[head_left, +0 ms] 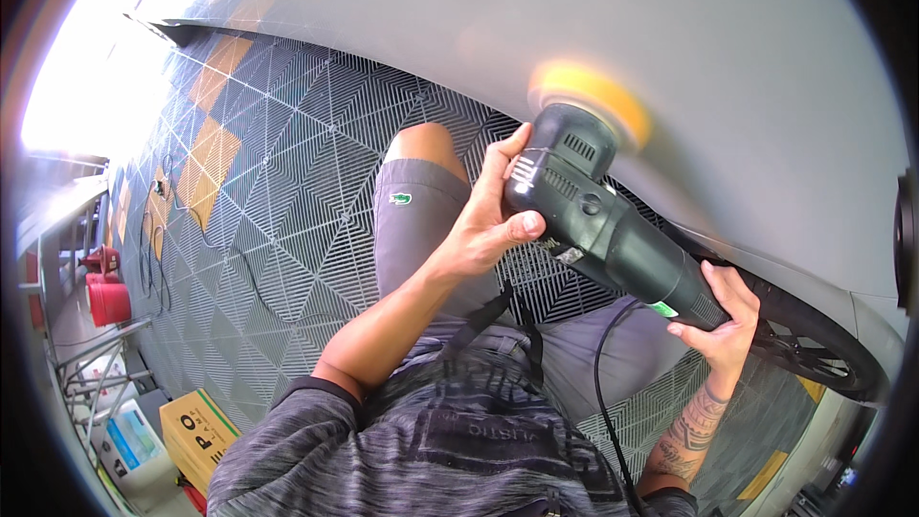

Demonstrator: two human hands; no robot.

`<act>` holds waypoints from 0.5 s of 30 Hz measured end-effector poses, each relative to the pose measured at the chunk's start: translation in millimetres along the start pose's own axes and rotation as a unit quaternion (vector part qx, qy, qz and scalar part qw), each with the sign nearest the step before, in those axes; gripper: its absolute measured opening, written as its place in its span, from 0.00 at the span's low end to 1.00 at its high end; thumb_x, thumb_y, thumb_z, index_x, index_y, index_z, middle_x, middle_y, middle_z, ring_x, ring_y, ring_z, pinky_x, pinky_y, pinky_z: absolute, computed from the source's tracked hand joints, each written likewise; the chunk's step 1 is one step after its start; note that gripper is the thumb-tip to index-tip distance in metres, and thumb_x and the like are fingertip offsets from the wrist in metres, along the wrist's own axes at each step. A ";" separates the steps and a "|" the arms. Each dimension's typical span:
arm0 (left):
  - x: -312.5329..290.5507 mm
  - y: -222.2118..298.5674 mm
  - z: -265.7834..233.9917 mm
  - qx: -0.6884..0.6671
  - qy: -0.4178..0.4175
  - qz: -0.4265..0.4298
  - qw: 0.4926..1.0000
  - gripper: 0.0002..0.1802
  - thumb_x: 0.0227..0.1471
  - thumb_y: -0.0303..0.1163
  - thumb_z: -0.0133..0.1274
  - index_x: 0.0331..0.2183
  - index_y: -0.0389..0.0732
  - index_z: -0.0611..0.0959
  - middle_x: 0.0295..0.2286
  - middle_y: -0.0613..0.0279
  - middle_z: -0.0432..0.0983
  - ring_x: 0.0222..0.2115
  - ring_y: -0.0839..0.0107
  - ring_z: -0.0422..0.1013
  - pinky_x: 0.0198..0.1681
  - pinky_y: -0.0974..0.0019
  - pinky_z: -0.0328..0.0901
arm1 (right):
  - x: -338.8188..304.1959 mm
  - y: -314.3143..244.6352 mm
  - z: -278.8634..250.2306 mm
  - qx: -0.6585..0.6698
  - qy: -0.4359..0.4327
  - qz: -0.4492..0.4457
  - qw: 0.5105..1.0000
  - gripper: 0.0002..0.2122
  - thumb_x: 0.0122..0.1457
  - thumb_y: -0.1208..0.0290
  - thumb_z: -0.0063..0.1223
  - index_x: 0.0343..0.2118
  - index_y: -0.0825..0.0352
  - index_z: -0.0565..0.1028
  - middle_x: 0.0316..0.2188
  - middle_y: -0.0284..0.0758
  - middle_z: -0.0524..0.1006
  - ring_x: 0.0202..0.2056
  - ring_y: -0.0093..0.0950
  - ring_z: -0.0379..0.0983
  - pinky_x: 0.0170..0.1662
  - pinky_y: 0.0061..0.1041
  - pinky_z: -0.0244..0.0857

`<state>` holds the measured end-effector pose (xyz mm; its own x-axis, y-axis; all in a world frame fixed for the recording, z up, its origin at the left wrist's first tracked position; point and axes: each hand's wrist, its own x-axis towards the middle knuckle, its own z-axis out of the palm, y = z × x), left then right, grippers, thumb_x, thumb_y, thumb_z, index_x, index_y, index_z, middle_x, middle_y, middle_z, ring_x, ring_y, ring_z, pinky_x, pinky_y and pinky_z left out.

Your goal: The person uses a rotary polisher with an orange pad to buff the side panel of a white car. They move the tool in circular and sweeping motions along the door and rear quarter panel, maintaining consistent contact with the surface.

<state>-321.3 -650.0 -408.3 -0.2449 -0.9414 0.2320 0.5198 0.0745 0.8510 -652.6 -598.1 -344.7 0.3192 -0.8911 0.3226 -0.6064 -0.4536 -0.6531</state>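
A black electric polisher (613, 230) lies slantwise in front of me, held in both hands. Its yellow foam pad (592, 96) is blurred and rests against the grey car body panel (708, 48). My left hand (493, 206) grips the polisher's head end, thumb on the near side and fingers partly hidden behind it. Around the rear end of the body wraps my right hand (725, 316), some of its fingers out of sight. A black power cord (601, 383) hangs down from the tool past my lap.
To the right, a car wheel (814, 340) sits under the panel. Dark ribbed floor tiles (287, 134) spread below, with a cable (239, 263) lying on them. At the left stand a metal rack (72, 354), a red container (107, 299) and a cardboard box (198, 436).
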 end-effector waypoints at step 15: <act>4.4 21.4 30.9 -0.046 0.104 0.113 0.987 0.52 0.51 0.55 0.59 0.62 0.37 0.52 0.55 0.54 0.61 0.56 0.64 0.63 0.58 0.56 0.63 | 23.2 -26.5 -1.9 0.032 0.020 -0.019 0.999 0.36 0.25 0.72 0.73 0.48 0.68 0.79 0.33 0.38 0.79 0.33 0.28 0.77 0.39 0.25 0.70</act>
<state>-336.6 -642.4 -374.5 0.0548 -0.9522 0.3005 0.6167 0.2690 0.7398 -630.5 -606.8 -318.6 0.3112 -0.8737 0.3740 -0.5456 -0.4865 -0.6824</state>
